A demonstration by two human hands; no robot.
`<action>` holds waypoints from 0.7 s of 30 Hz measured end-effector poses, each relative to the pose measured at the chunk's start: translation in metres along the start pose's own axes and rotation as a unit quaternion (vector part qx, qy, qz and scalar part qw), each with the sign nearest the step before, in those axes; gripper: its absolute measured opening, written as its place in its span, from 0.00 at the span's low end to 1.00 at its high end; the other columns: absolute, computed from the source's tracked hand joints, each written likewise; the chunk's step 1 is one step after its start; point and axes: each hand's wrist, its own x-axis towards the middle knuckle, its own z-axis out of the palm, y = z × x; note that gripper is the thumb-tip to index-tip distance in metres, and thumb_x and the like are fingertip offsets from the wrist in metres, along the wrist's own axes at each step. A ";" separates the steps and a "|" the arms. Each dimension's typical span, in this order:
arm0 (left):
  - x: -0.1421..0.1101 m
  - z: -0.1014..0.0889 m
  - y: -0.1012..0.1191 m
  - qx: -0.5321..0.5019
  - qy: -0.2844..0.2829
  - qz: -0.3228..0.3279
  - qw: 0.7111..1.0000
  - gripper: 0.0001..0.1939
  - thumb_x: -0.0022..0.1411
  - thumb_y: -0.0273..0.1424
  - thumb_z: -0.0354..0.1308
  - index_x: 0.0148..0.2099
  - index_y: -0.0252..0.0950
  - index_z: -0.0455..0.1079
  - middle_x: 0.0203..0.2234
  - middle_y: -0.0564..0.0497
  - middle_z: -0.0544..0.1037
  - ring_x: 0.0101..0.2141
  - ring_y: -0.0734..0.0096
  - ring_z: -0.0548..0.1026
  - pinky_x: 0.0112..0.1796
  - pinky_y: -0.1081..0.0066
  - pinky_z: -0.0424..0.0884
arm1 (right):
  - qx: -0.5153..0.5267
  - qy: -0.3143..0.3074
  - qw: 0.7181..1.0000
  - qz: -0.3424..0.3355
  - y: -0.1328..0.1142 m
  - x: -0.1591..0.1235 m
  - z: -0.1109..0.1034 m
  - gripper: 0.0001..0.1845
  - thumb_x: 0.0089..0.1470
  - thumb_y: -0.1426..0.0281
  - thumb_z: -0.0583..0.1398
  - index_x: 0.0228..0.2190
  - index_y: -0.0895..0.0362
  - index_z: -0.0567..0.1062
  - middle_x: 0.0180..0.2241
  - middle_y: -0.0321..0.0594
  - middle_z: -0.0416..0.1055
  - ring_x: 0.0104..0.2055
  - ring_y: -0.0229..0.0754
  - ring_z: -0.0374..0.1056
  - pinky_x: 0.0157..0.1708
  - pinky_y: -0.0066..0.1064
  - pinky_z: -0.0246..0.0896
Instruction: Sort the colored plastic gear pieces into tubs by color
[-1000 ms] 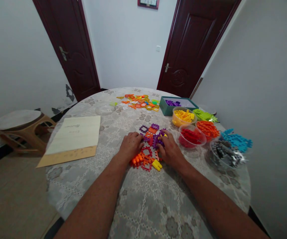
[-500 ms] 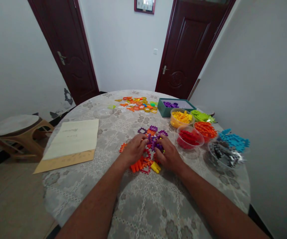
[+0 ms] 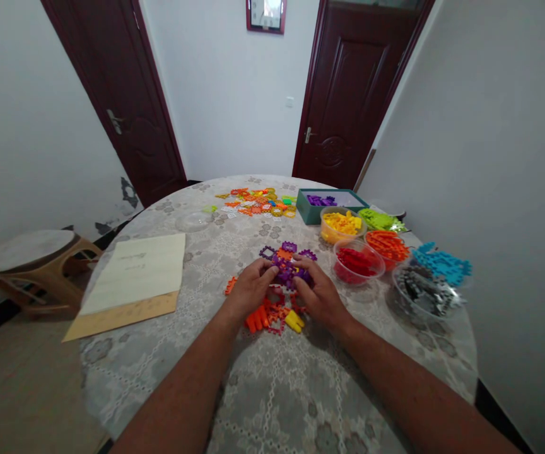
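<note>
Purple plastic interlocking building pieces are gripped between my two hands, above a loose pile on the table. My left hand pinches their left side with thumb and fingers. From the right, my right hand closes on them, its thumb and fingertips bent inward. Below lie orange pieces, red toothed pieces and a yellow piece. Just beyond my fingers are purple toothed frames. How the held pieces join is too small to make out.
At right stand clear tubs of yellow, red, orange and grey pieces, near blue pieces and a green box. Mixed pieces lie at the back. Paper sheets rest at left.
The purple pieces between my hands now sit closer together and look flatter; before, one stood upright at my left fingertips. The camera view has shifted slightly.
</note>
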 end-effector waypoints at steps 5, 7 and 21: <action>-0.002 -0.003 0.006 0.002 -0.040 0.007 0.999 0.14 0.67 0.43 0.60 0.46 0.37 0.72 0.38 0.47 0.81 0.37 0.66 0.81 0.34 0.65 0.82 | 0.243 0.051 0.943 0.221 0.009 0.008 0.002 0.22 0.62 0.54 0.61 0.53 0.50 0.73 0.48 0.41 0.77 0.38 0.43 0.74 0.33 0.34 0.72; -0.005 -0.001 0.007 0.033 -0.066 0.020 0.997 0.14 0.67 0.42 0.61 0.47 0.37 0.74 0.39 0.48 0.82 0.35 0.67 0.81 0.35 0.67 0.80 | 0.330 0.029 0.912 0.243 0.009 0.009 0.002 0.25 0.61 0.49 0.61 0.53 0.49 0.73 0.48 0.42 0.77 0.38 0.44 0.74 0.30 0.32 0.71; -0.008 0.006 -0.006 0.255 -0.036 0.145 0.955 0.14 0.69 0.42 0.58 0.49 0.41 0.77 0.34 0.53 0.83 0.33 0.69 0.78 0.35 0.72 0.70 | 0.291 -0.144 0.909 0.261 0.004 0.008 -0.010 0.26 0.51 0.60 0.72 0.51 0.51 0.77 0.44 0.39 0.78 0.37 0.42 0.74 0.36 0.32 0.71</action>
